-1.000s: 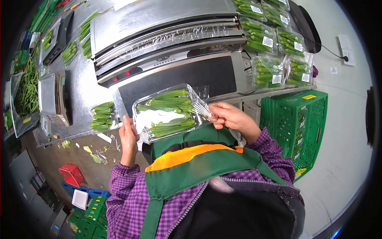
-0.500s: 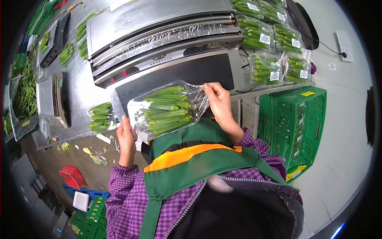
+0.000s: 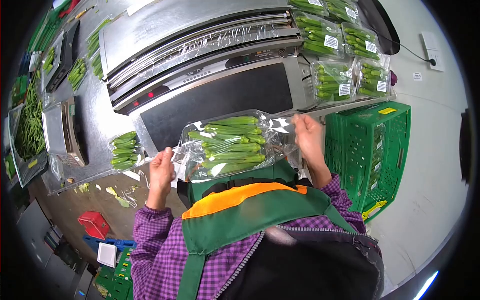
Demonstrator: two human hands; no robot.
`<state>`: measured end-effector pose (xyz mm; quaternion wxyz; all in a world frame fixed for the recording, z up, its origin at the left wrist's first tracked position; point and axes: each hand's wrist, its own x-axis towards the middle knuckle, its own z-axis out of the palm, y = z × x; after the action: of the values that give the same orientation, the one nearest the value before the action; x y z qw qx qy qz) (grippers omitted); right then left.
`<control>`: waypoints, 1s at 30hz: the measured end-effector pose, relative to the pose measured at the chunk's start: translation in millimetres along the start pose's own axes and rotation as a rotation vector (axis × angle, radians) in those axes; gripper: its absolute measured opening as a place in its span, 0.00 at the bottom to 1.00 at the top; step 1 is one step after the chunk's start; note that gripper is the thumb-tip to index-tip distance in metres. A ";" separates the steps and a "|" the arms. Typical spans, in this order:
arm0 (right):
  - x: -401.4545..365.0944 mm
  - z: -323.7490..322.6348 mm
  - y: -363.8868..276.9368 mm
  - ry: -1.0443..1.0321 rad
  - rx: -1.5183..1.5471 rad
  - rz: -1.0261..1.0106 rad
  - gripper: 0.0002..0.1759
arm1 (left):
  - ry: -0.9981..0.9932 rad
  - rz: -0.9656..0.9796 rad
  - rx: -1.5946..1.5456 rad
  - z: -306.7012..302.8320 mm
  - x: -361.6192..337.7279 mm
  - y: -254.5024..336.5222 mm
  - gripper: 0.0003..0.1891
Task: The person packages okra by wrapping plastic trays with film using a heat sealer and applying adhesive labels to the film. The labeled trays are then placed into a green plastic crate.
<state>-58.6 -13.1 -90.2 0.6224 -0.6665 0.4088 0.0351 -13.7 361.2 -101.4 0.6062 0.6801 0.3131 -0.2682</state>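
Note:
A pack of green okra [image 3: 235, 142], wrapped in clear plastic film, is held level between my hands, in front of my green apron. My left hand [image 3: 161, 170] pinches the film at the pack's left end. My right hand [image 3: 308, 137] grips the stretched film at the right end, its fingers closed and slightly blurred. Just beyond the pack lies the black plate [image 3: 225, 97] of the wrapping machine [image 3: 200, 55], which has crumpled film along its rollers.
An unwrapped portion of okra [image 3: 125, 150] lies left of the machine, near a scale [image 3: 62, 132]. Labelled okra packs [image 3: 331, 82] stand at the right end. Green crates [image 3: 367, 150] are stacked below them. A red crate [image 3: 94, 224] sits on the floor at left.
My right hand has moved right, drawing the film out from the pack's right end. The pack has shifted right, and my left hand has moved slightly right.

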 end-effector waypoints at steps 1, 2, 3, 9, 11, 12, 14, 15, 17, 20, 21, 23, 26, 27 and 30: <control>1.1 -0.9 10.8 -0.026 -0.083 0.002 0.13 | -0.079 -0.084 -0.047 -1.5 2.8 -11.2 0.14; 2.4 -0.2 16.5 -0.086 -0.132 0.145 0.12 | -0.086 -0.083 0.021 1.0 9.9 -25.5 0.13; 7.7 4.1 32.2 -0.152 -0.124 0.117 0.12 | -0.092 -0.079 0.089 3.8 19.2 -42.9 0.12; -8.7 61.4 40.6 -0.806 0.134 -0.036 0.25 | -0.385 0.452 0.259 56.6 23.1 -64.9 0.09; -16.0 66.4 35.3 -0.914 0.207 -0.049 0.26 | -0.502 0.381 0.132 71.6 -2.0 -28.3 0.09; -21.4 62.6 31.7 -0.960 0.219 -0.050 0.26 | -0.539 0.383 0.112 78.1 -12.6 -14.7 0.09; -28.7 54.7 23.9 -1.021 0.239 -0.037 0.27 | -0.580 0.406 0.093 89.5 -30.8 8.5 0.09; -32.1 46.8 18.6 -1.041 0.229 -0.038 0.28 | -0.592 0.416 0.089 93.7 -36.6 18.2 0.09; -40.6 35.8 11.0 -1.067 0.243 -0.022 0.29 | -0.594 0.417 0.093 98.5 -43.3 36.5 0.09; -50.2 22.1 0.7 -1.068 0.263 0.000 0.30 | -0.678 0.300 -0.671 80.8 -32.9 33.5 0.18; -52.4 19.0 -4.1 -1.061 0.283 0.008 0.31 | -0.414 0.640 -0.350 73.8 -61.7 58.2 0.21; -55.6 20.3 -10.8 -1.051 0.339 0.027 0.32 | -0.204 0.313 -0.204 59.0 -95.8 64.6 0.17; -49.7 53.0 -26.8 -1.052 0.571 0.091 0.33 | -0.427 0.514 0.254 37.4 -89.7 56.6 0.13; -46.9 72.4 -33.7 -1.062 0.726 0.140 0.33 | -0.563 0.315 -0.193 42.2 -75.9 48.4 0.14; -28.7 122.7 -48.9 -1.155 1.255 0.353 0.35 | -0.311 0.143 -0.128 67.5 -73.5 56.4 0.16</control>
<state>7.9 101.3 -62.4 0.9702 -0.0050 0.0703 0.2317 -18.8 283.0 -17.9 0.7067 0.6110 0.1828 -0.3062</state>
